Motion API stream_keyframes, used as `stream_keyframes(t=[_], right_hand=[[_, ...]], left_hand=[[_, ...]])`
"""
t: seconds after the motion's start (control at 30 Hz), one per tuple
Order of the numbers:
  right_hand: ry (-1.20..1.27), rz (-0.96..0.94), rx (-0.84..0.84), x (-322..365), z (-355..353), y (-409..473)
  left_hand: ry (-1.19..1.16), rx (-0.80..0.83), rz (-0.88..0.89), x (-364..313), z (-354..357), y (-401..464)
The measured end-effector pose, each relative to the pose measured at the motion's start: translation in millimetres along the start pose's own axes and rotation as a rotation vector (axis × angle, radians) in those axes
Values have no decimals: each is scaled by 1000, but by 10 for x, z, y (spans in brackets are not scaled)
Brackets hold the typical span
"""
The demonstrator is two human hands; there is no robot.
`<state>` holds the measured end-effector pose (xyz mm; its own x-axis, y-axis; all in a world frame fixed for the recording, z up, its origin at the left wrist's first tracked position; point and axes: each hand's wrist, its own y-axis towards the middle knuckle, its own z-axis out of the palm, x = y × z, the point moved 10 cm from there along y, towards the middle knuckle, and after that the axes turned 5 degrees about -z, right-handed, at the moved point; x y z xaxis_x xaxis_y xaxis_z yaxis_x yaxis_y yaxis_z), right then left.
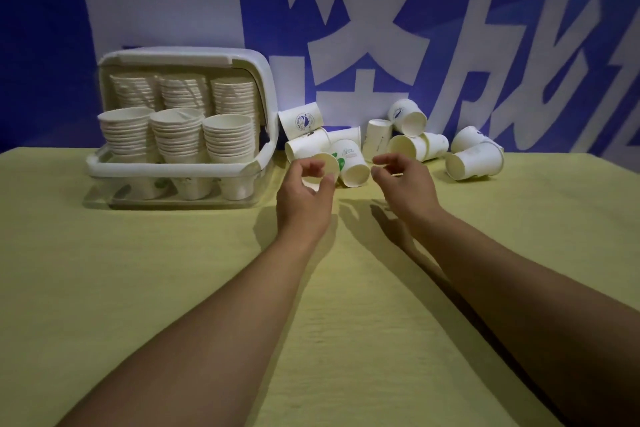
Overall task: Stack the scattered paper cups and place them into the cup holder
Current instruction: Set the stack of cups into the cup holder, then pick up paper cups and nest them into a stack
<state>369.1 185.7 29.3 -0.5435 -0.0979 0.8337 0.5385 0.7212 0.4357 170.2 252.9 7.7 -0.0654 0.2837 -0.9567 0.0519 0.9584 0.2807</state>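
Loose paper cups (391,142) lie in a heap at the far edge of the table (173,288), against the blue banner (519,28), just right of the cup holder (180,166). Most lie on their sides, mouths facing various ways; one stands upside down near the middle of the heap.

The left hand (306,196) reaches into the near left part of the heap, thumb and fingers curled around the open rim of one tipped cup (325,166). Whether the grip is closed firmly on it cannot be told.

The right hand (405,184) hovers beside it, fingers loosely curved and holding nothing, in front of a cup with green print (353,163). The two hands are near each other but apart.

The cup holder is a white plastic box with its lid raised. It contains six tall stacks of cups in two rows, mouths up.

The table carries a yellow cloth. The banner bears large white characters.
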Motion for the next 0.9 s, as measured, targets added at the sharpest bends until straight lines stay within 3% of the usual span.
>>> stream_keyframes(t=[0.2, 0.4, 0.6, 0.8, 0.9], right_hand=[[-194, 33, 52, -120, 238, 580], [31, 163, 174, -346, 507, 615], [30, 1, 97, -54, 110, 430], [94, -124, 299, 297, 57, -179], [120, -151, 377, 353, 121, -372]], left_hand=[[-61, 77, -4, 22, 93, 24], [-86, 104, 11, 16, 107, 51], [-152, 106, -21, 30, 101, 25], [-174, 280, -40, -40, 248, -81], [-153, 286, -27, -64, 262, -117]])
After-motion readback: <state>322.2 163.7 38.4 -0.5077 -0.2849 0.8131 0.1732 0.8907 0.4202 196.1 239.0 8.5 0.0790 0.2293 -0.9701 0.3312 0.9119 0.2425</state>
